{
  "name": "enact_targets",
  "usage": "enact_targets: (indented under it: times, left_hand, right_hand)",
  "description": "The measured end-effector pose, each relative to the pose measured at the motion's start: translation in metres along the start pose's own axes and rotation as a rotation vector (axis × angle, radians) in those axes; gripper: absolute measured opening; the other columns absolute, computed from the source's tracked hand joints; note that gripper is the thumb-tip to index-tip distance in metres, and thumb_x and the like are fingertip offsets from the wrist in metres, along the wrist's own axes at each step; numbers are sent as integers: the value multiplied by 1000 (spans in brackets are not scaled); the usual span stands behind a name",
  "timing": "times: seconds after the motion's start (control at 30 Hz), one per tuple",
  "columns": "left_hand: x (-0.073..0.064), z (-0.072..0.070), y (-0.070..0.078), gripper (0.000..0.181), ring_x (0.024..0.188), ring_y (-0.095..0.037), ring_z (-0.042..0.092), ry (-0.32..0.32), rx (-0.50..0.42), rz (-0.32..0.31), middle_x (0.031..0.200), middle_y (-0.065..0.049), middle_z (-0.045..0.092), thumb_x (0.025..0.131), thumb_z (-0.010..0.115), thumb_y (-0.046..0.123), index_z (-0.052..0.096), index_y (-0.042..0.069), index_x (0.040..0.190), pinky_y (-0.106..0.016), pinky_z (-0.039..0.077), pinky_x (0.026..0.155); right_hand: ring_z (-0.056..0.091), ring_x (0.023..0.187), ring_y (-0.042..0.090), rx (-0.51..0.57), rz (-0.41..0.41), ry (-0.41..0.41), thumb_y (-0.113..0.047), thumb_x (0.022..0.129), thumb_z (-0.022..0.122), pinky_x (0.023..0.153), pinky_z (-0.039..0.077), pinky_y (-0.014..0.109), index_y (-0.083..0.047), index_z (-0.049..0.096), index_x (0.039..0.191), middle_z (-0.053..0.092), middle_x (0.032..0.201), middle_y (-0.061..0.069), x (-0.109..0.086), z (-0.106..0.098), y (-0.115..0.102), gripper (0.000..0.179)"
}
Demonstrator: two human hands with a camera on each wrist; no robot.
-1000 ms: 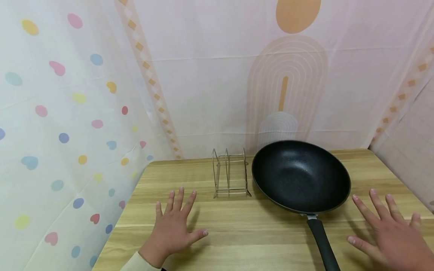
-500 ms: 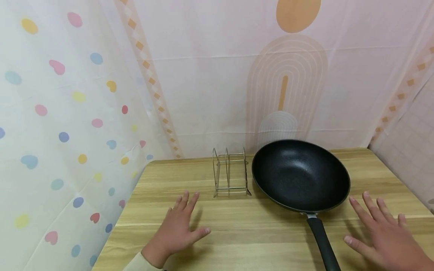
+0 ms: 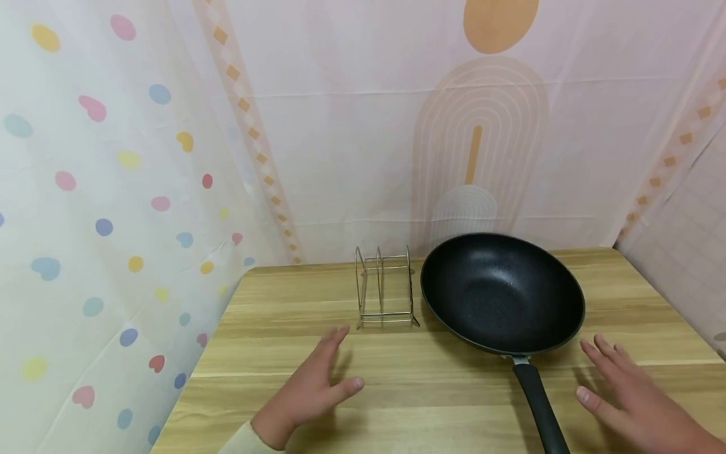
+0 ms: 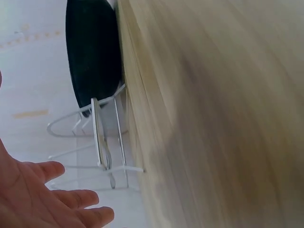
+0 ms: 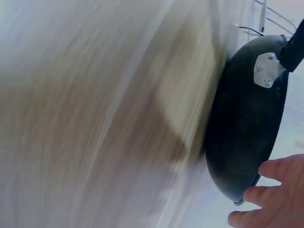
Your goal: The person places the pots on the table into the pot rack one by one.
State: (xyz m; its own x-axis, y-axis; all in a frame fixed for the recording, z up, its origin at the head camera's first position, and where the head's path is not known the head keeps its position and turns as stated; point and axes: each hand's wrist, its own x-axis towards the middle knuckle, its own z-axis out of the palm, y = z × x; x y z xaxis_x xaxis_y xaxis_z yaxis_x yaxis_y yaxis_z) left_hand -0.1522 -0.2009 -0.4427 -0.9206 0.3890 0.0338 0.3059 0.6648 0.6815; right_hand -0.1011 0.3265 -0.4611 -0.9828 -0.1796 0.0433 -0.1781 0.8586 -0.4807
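My left hand (image 3: 306, 394) hovers over the wooden table, fingers extended and thumb apart, holding nothing. Just beyond its fingertips stands a wire rack (image 3: 386, 317) of thin metal rods, which also shows in the left wrist view, the rack (image 4: 97, 135) appearing sideways. Right of the rack sits a black frying pan (image 3: 501, 296), its dark handle (image 3: 541, 407) pointing toward me. My right hand (image 3: 638, 397) is held to the right of that handle, fingers straight and nothing in its grasp. In the right wrist view the pan's outer side (image 5: 242, 118) shows close to the fingers.
The wood-grain table (image 3: 408, 403) runs back to a pale patterned curtain (image 3: 340, 157). A dotted curtain (image 3: 113, 252) hangs along the left, and another pale sheet (image 3: 697, 252) closes off the right side.
Both hands have turned from palms down with spread fingers to a more sideways pose, fingers closer together. The left has shifted slightly right. Rack and pan have stayed put.
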Motion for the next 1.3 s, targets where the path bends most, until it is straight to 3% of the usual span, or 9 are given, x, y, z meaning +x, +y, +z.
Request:
enact_targets:
  times: [0.2,0.4,0.5,0.6,0.73,0.87,1.0,1.2,1.3]
  left_hand:
    - [4,7,8,86,153,-51,32,-9,-112,35,170,-23,30,98,72,37,26,10,166,-73,28,119]
    - [9,12,14,81,154,-51,30,-65,-224,62,170,-23,30,102,67,40,26,11,167,-75,26,118]
    - [12,15,16,80,155,-52,27,-93,-280,79,170,-24,29,105,64,42,26,8,166,-75,28,118]
    - [14,18,17,79,155,-54,25,-125,-347,81,170,-25,27,106,60,44,24,4,165,-74,30,117]
    - [15,22,18,80,154,-55,27,-146,-425,87,168,-30,28,108,56,47,24,0,164,-72,32,117]
    - [17,26,20,82,150,-59,31,-164,-503,80,163,-37,30,107,55,51,26,-2,162,-70,36,116]
    - [18,30,22,83,148,-59,34,-197,-587,51,162,-40,30,107,55,53,26,-4,161,-66,41,114]
    - [19,33,27,80,150,-56,35,-259,-709,16,163,-39,28,110,45,53,23,-4,161,-66,43,113]
    - [20,34,28,82,151,-56,34,-307,-761,15,164,-38,27,110,40,57,21,-4,161,-67,41,114]
  right_hand:
    - [11,142,76,172,75,-129,-36,114,45,93,22,91,8,23,162,13,162,47,2,-6,-6,69]
    - [15,142,74,329,109,-213,-32,117,31,95,27,89,11,20,162,9,162,48,4,-12,-16,63]
    - [29,145,61,358,94,-200,-30,118,24,108,46,59,13,23,160,17,161,47,3,-10,-15,59]
    - [40,141,56,380,69,-217,-29,118,14,91,51,26,17,23,157,22,160,47,2,-9,-14,61]
    - [41,142,57,517,75,-321,-33,116,1,88,50,21,19,12,158,13,163,47,5,-11,-14,68]
    - [54,138,15,688,73,-398,-37,115,-1,92,48,15,17,5,160,1,165,44,8,-8,-8,70]
    - [49,122,-20,851,91,-470,-44,113,-5,95,48,14,12,-2,161,-10,166,41,10,-6,-6,75]
    - [46,149,34,1008,152,-576,-56,107,-9,107,49,41,2,-3,166,-13,169,35,9,-3,-4,83]
    - [48,148,28,1149,118,-628,-57,106,-12,107,48,34,2,-11,164,-16,169,33,10,0,-2,83]
